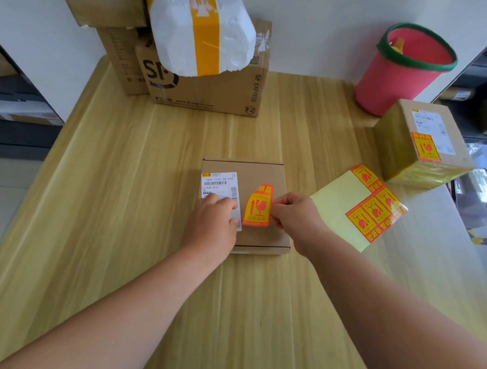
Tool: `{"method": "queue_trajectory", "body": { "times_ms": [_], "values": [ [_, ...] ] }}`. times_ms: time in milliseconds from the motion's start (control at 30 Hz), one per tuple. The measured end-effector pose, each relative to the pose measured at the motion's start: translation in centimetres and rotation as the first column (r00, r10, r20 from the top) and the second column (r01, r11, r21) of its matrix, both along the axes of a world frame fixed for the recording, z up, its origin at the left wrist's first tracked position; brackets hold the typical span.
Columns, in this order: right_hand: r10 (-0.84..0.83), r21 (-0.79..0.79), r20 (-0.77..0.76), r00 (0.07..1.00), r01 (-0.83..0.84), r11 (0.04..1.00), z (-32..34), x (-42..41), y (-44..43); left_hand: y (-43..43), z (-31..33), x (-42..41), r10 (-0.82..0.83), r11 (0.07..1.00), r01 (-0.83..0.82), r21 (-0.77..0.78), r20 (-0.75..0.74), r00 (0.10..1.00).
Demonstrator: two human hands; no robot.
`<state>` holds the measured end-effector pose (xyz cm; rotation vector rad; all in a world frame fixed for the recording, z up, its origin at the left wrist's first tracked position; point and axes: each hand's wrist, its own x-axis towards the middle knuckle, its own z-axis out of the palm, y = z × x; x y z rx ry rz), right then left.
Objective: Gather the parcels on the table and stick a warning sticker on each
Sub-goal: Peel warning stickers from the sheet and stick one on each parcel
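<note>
My left hand (210, 221) rests loose on the centre box (264, 169) to steady it, so my right hand (294, 214), pinching the sticker (258, 208), can lay it flat.

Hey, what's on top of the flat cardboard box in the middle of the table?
A white shipping label, with the left hand resting on it and hiding its lower part, and an orange warning sticker pinched by the right hand.
</note>
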<state>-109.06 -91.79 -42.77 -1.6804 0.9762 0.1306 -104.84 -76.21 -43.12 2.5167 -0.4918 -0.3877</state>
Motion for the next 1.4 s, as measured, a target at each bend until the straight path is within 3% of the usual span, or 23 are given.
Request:
{"method": "queue_trajectory", "body": {
  "times_ms": [367, 800, 1033, 1400],
  "values": [
    [0.057, -0.041, -0.065, 0.996, -0.060, 0.997, -1.1, 1.2, -0.4, -0.1, -1.5, 0.9, -0.016, 0.996, 0.018, 0.089, -0.018, 1.000],
    [0.084, -0.158, -0.093, 0.992, -0.098, 0.982, -1.6, 1.5, 0.0, 0.0, -1.8, 1.0, -0.040, 0.995, 0.039, 0.092, 0.013, 0.999],
    [0.164, -0.327, -0.152, 0.975, -0.206, 0.922, -1.4, 1.6, 0.4, 0.0, -1.6, 0.8, -0.049, 0.995, 0.047, 0.088, 0.012, 0.999],
    [0.225, -0.427, -0.177, 0.958, -0.280, 0.860, -1.0, 1.4, 1.2, 0.0, -1.6, 0.9, -0.073, 0.992, 0.070, 0.103, 0.029, 0.997]
  ]
}}
